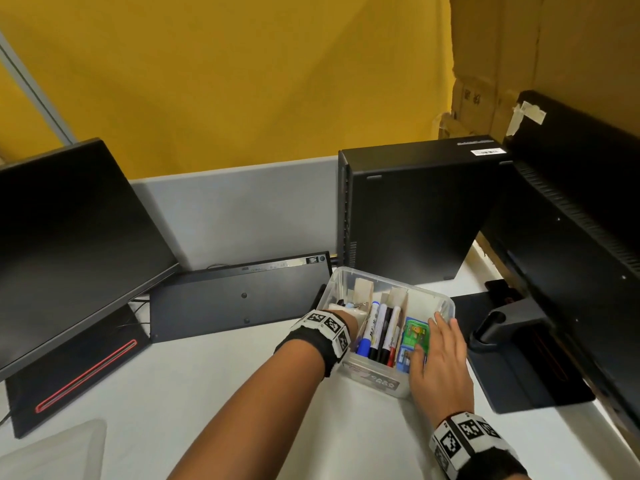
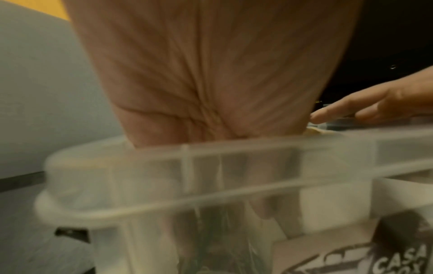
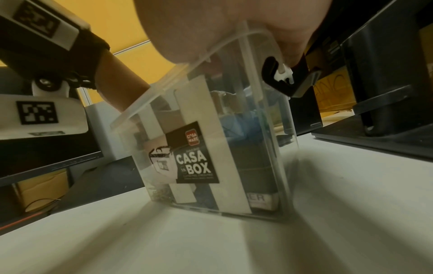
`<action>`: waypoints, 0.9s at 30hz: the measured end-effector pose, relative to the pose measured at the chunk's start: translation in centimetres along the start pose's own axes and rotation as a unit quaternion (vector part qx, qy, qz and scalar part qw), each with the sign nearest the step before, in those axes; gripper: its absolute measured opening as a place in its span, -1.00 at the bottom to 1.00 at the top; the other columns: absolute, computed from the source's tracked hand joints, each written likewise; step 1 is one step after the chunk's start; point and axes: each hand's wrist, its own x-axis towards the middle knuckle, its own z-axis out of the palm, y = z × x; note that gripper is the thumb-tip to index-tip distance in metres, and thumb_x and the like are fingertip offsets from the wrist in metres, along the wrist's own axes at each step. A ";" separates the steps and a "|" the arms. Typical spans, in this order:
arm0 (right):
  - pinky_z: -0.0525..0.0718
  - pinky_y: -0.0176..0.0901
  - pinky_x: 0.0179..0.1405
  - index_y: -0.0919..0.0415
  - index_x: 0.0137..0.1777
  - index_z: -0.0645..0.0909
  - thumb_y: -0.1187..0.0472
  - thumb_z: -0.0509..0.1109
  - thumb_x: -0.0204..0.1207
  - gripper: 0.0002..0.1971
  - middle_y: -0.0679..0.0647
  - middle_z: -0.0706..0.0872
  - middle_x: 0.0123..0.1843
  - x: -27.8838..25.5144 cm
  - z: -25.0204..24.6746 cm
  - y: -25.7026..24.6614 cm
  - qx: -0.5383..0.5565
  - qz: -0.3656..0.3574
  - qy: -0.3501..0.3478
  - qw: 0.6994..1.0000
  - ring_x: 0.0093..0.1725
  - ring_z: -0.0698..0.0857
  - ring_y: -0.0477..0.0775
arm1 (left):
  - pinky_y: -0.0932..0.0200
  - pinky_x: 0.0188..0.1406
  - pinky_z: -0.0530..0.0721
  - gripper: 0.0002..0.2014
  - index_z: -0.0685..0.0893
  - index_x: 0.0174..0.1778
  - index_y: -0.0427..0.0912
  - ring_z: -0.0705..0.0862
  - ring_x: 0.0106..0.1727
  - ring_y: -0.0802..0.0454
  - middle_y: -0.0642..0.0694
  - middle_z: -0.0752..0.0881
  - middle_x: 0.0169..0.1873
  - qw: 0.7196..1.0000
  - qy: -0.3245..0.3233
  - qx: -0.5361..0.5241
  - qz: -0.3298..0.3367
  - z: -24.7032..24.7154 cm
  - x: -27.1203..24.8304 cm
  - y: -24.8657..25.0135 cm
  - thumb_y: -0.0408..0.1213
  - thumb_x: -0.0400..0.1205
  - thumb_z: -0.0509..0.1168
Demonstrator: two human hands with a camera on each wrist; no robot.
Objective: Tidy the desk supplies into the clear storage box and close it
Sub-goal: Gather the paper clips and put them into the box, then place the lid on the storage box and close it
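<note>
- I see a white desk [image 1: 214, 375] against a yellow wall
- My left hand [image 2: 211, 77] reaches down into the clear plastic storage box [image 1: 445, 304] at desk centre; I cannot tell how its fingers lie
- Markers [image 1: 381, 332] stand inside
- My right hand [image 1: 438, 362] lies flat over the box's right side, fingers straight and together

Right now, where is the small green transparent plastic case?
In the head view, the small green transparent plastic case lies inside the clear plastic storage box, in its right compartment, just right of the upright markers and partly under the right hand.
</note>
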 end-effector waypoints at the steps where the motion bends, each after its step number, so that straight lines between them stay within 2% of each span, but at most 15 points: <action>1: 0.46 0.02 0.42 0.22 0.60 0.26 0.11 0.19 0.64 -0.46 0.02 0.25 0.64 0.0 0.0 0.0 0.002 0.000 0.002 1.000 0.67 -0.01 -0.01 | -0.17 0.35 0.54 -0.42 0.30 0.44 -0.08 0.60 0.31 -0.26 -0.24 0.53 0.40 1.000 0.000 0.009 -0.001 -0.4 -0.8 0.2 -0.04 0.54 0.34; 4: 0.48 0.04 0.43 0.22 0.59 0.27 0.11 0.17 0.65 -0.47 0.02 0.25 0.64 0.0 0.1 0.0 0.002 0.000 0.001 1.000 0.67 0.00 0.00 | -0.15 0.39 0.51 -0.47 0.34 0.47 -0.25 0.57 0.33 -0.29 -0.30 0.55 0.35 1.000 -0.021 -0.012 -0.013 -3.1 -5.6 2.1 -0.20 0.61 0.32; 6: 0.48 0.03 0.42 0.19 0.59 0.26 0.10 0.15 0.65 -0.48 0.00 0.24 0.65 0.0 0.1 -0.1 -0.001 -0.002 -0.002 1.000 0.67 -0.01 0.00 | -0.08 0.39 0.51 -0.60 0.45 0.40 -0.31 0.58 0.30 -0.26 -0.31 0.59 0.30 0.999 0.004 -0.033 -0.023 -3.6 -7.2 2.4 -0.28 0.65 0.26; 9: 0.48 0.04 0.43 0.15 0.57 0.28 0.09 0.14 0.65 -0.51 -0.01 0.23 0.65 0.0 -0.1 -0.2 -0.007 -0.007 -0.005 1.000 0.68 -0.01 0.01 | 0.04 0.34 0.55 -0.70 0.58 0.32 -0.20 0.64 0.22 -0.14 -0.21 0.67 0.22 0.987 0.107 -0.116 0.021 -2.9 -10.5 1.2 -0.25 0.70 0.16; 12: 0.50 0.06 0.44 0.14 0.54 0.32 0.10 0.15 0.65 -0.54 0.01 0.28 0.63 -0.2 -0.4 -0.3 0.000 -0.011 0.001 1.000 0.67 0.02 0.04 | 0.16 0.32 0.52 -0.70 0.57 0.34 -0.02 0.58 0.25 0.07 0.00 0.64 0.25 0.937 0.268 -0.212 0.067 -0.4 -14.2 -1.4 -0.19 0.71 0.13; 15: 0.32 0.09 0.55 0.19 0.54 0.32 0.11 0.15 0.65 -0.53 0.08 0.35 0.59 -0.1 -0.6 -0.5 -0.027 -0.021 -0.005 0.999 0.67 0.07 0.14 | 0.26 0.27 0.43 -0.71 0.57 0.30 0.02 0.52 0.23 0.12 0.09 0.61 0.21 0.903 0.363 -0.223 0.061 2.7 -17.5 -5.1 -0.16 0.67 0.13; 18: 0.18 0.22 0.61 0.25 0.54 0.32 0.09 0.16 0.64 -0.50 0.19 0.38 0.57 -0.3 -0.8 -1.2 -0.101 -0.015 -0.005 0.995 0.65 0.13 0.26 | 0.24 0.29 0.36 -0.65 0.56 0.30 0.01 0.50 0.25 0.06 0.08 0.59 0.22 0.882 0.404 -0.240 -0.017 6.8 -20.8 -9.6 -0.07 0.61 0.11; 21: 0.13 0.31 0.60 0.28 0.53 0.34 0.05 0.15 0.63 -0.48 0.25 0.34 0.59 -1.2 -0.8 -3.1 -0.123 -0.048 0.019 0.991 0.65 0.11 0.33 | 0.13 0.32 0.37 -0.65 0.54 0.33 -0.04 0.49 0.29 -0.09 -0.04 0.57 0.26 0.860 0.417 -0.267 -0.122 11.0 -24.4 -14.3 -0.32 0.61 0.28; 25: 0.07 0.13 0.64 0.25 0.53 0.33 0.05 0.06 0.66 -0.51 0.17 0.28 0.62 -4.4 1.1 -8.4 0.002 -0.174 0.012 0.985 0.68 0.04 0.18 | -0.12 0.41 0.34 -0.57 0.53 0.36 -0.18 0.46 0.34 -0.23 -0.22 0.57 0.29 0.831 0.404 -0.264 -0.276 15.8 -29.3 -21.1 -0.41 0.55 0.35; 27: 0.11 0.07 0.64 0.21 0.50 0.36 0.02 0.02 0.60 -0.49 0.12 0.29 0.61 -6.6 3.2 -12.0 0.056 -0.242 -0.027 0.968 0.67 0.06 0.12 | -0.20 0.41 0.33 -0.54 0.51 0.38 -0.23 0.44 0.34 -0.32 -0.30 0.55 0.31 0.803 0.391 -0.277 -0.354 17.5 -31.8 -24.4 -0.37 0.54 0.37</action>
